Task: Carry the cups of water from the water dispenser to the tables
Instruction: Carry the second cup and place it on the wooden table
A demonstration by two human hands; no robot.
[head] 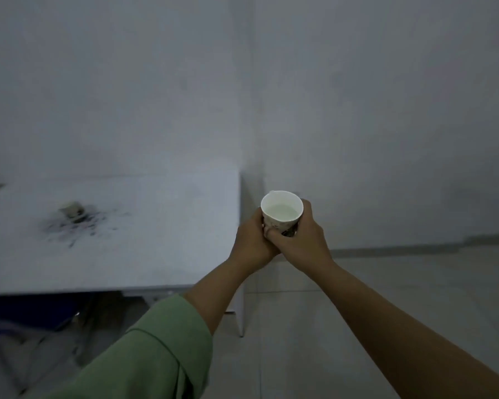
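A plain grey wall [357, 96] is filling the upper half of the view, meeting a pale tiled floor [401, 283] at lower right. A white table [156, 240] is standing against that wall on the left, its right edge running just beside the hands. A dark blue chair [26, 312] is sitting tucked partly under its near edge. On the tabletop, well apart from the hands, a blurred paper cup [72, 210] is lying among dark scattered specks (too smeared to tell what they are).

A green sleeve [156, 349] is covering the left forearm, pushed back from the wrist; the right forearm is reaching in bare from the lower right corner. Both arms are stretching forward and converging.

The left hand [251, 243] and the right hand [303, 240] are wrapping together around the lower part of a white cup of water [282, 210], fingers overlapping in front, both clasping it firmly. The cup is standing upright, its long axis vertical and its open mouth pointing up, liquid showing inside. It is being held in the air just past the table's right edge, over the floor rather than the tabletop.
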